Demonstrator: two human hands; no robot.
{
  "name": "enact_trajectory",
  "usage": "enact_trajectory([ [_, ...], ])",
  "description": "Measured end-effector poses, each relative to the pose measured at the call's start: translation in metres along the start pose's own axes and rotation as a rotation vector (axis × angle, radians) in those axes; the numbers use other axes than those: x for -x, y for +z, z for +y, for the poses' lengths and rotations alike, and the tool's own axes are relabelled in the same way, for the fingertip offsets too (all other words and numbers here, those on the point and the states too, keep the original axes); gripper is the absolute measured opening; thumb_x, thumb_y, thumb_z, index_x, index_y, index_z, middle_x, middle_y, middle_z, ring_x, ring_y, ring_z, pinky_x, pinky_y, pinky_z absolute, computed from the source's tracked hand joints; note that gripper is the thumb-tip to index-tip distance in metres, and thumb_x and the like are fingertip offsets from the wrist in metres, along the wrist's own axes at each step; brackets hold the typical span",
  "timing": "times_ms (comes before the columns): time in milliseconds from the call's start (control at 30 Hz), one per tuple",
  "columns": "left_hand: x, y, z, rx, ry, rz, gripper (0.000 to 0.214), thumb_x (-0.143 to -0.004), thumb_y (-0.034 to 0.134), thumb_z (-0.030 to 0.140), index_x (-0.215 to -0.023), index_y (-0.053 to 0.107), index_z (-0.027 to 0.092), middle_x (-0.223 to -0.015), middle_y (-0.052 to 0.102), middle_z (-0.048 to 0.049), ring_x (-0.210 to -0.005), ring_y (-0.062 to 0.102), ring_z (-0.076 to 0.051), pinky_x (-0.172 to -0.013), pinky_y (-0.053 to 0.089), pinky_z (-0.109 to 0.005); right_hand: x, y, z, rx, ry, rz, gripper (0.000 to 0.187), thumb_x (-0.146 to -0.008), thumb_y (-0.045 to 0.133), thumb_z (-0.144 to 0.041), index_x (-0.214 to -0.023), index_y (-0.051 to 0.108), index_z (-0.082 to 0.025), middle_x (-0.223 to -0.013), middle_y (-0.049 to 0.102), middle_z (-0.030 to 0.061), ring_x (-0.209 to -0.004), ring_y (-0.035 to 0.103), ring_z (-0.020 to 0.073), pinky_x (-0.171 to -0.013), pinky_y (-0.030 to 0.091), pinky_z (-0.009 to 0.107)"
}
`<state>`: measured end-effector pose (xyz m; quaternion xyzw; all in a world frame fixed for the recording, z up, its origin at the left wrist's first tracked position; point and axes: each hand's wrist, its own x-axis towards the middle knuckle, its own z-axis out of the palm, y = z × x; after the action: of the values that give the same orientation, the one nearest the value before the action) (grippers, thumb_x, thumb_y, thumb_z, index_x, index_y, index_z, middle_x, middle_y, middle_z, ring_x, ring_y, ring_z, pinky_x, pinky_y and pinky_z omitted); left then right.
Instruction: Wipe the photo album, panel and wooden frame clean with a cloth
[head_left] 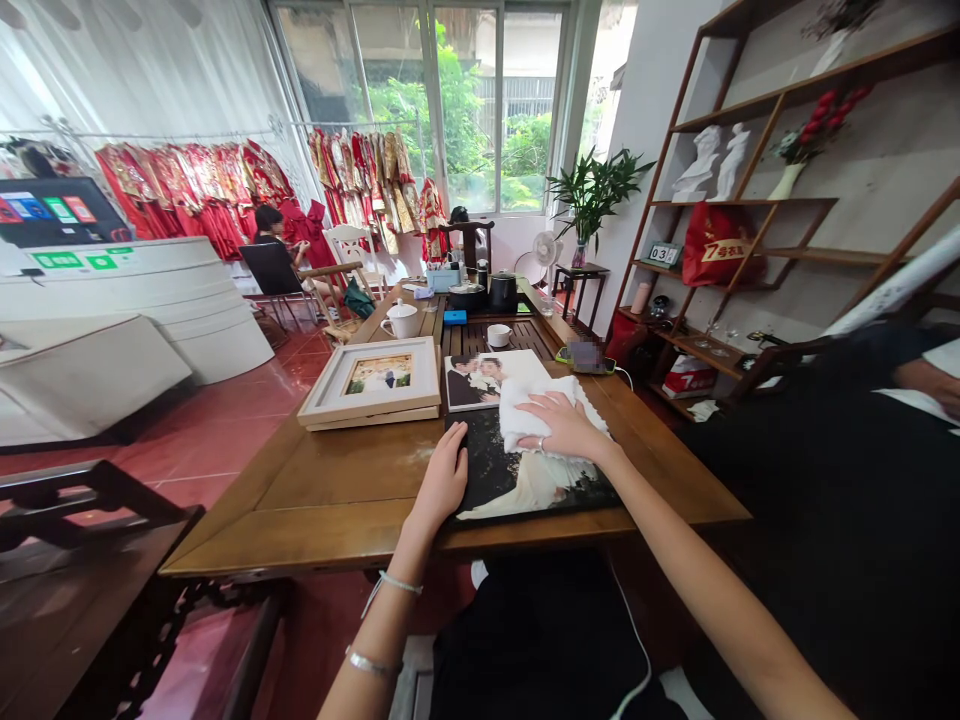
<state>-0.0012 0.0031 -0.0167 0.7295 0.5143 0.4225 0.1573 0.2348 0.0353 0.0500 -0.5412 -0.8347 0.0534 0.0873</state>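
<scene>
My right hand (562, 425) presses a bunched white cloth (517, 405) onto a dark photo panel (487, 465), holding the cloth under its fingers. The panel lies flat near the table's front edge and shows a pale flowing gown. Along the panel's left edge rests my left hand (448, 470), fingers stretched out and nothing held in them. Just behind the panel is a second photo print (469, 385) of two people in wedding clothes, partly hidden by the cloth. Left of it, a pale framed picture (371, 380) lies on top of another frame.
On the wooden table (322, 480) stand a lidded white cup (401, 318), a small white bowl (498, 335), a blue box (454, 317) and a black pot (503, 291). A phone (585, 357) with a cable lies at right. Someone in dark clothing (825, 500) is close on the right.
</scene>
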Motion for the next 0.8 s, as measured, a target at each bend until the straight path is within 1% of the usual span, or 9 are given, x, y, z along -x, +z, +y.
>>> enact_trajectory([
  [100,0.0,-0.001,0.002,-0.004,-0.011,-0.019,0.042,-0.089,0.037,0.016,-0.129,0.05,0.014,-0.139,0.049,-0.0143,-0.132,0.042,-0.022,-0.113,0.03,-0.045,0.017,0.006,-0.011,-0.002,-0.083,0.022,0.071,-0.076,0.056,-0.067,-0.136,0.046,-0.033,-0.147,0.039,0.007,-0.134,0.025,0.0372,-0.102,0.023,0.063],
  [300,-0.001,-0.003,0.004,-0.025,-0.016,-0.042,0.043,-0.089,0.036,0.016,-0.129,0.05,0.013,-0.139,0.049,-0.0155,-0.133,0.042,-0.023,-0.113,0.029,-0.046,0.077,0.01,-0.04,-0.056,-0.284,0.039,0.07,-0.074,0.058,-0.067,-0.135,0.046,-0.037,-0.147,0.04,0.0057,-0.135,0.025,0.0371,-0.103,0.019,0.063],
  [367,-0.001,-0.003,0.004,-0.023,-0.017,-0.039,0.043,-0.089,0.036,0.015,-0.129,0.05,0.013,-0.139,0.049,-0.0153,-0.133,0.042,-0.023,-0.113,0.029,-0.046,0.091,0.009,-0.042,-0.077,-0.304,0.036,0.069,-0.073,0.059,-0.067,-0.135,0.046,-0.039,-0.147,0.04,0.0047,-0.135,0.026,0.0366,-0.103,0.021,0.062],
  [433,-0.001,-0.003,0.004,-0.019,-0.018,-0.04,0.043,-0.089,0.036,0.016,-0.129,0.05,0.013,-0.139,0.049,-0.0153,-0.133,0.042,-0.023,-0.113,0.03,-0.044,0.097,0.007,-0.038,-0.095,-0.3,0.028,0.07,-0.072,0.059,-0.069,-0.134,0.046,-0.04,-0.147,0.04,0.0034,-0.135,0.027,0.0357,-0.103,0.023,0.061],
  [500,-0.001,-0.003,0.003,-0.014,-0.014,-0.041,0.043,-0.089,0.037,0.016,-0.129,0.05,0.013,-0.139,0.049,-0.0149,-0.133,0.042,-0.022,-0.113,0.03,-0.044,0.096,0.006,-0.031,-0.103,-0.279,0.016,0.071,-0.07,0.059,-0.071,-0.133,0.047,-0.041,-0.147,0.04,0.0027,-0.134,0.028,0.0351,-0.103,0.024,0.059],
  [600,-0.001,-0.003,0.002,-0.009,-0.005,-0.034,0.043,-0.089,0.037,0.016,-0.129,0.05,0.015,-0.139,0.05,-0.0138,-0.133,0.042,-0.022,-0.113,0.03,-0.044,0.081,0.005,-0.017,-0.086,-0.212,0.02,0.072,-0.07,0.058,-0.073,-0.133,0.048,-0.039,-0.147,0.04,0.0036,-0.134,0.029,0.0346,-0.103,0.025,0.058],
  [700,-0.001,-0.001,0.0,-0.003,-0.002,-0.027,0.043,-0.088,0.037,0.016,-0.129,0.05,0.015,-0.138,0.05,-0.014,-0.132,0.042,-0.022,-0.113,0.03,-0.045,0.057,0.004,-0.006,-0.051,-0.123,0.045,0.071,-0.072,0.056,-0.072,-0.133,0.049,-0.036,-0.146,0.041,0.0051,-0.134,0.029,0.034,-0.103,0.026,0.057],
  [800,-0.001,0.0,0.0,0.009,0.001,-0.016,0.043,-0.088,0.038,0.016,-0.129,0.05,0.016,-0.138,0.05,-0.0129,-0.132,0.043,-0.022,-0.113,0.031,-0.044,0.028,0.004,-0.002,-0.024,-0.047,0.047,0.069,-0.075,0.055,-0.069,-0.134,0.048,-0.036,-0.147,0.04,0.005,-0.134,0.028,0.0346,-0.102,0.027,0.059],
])
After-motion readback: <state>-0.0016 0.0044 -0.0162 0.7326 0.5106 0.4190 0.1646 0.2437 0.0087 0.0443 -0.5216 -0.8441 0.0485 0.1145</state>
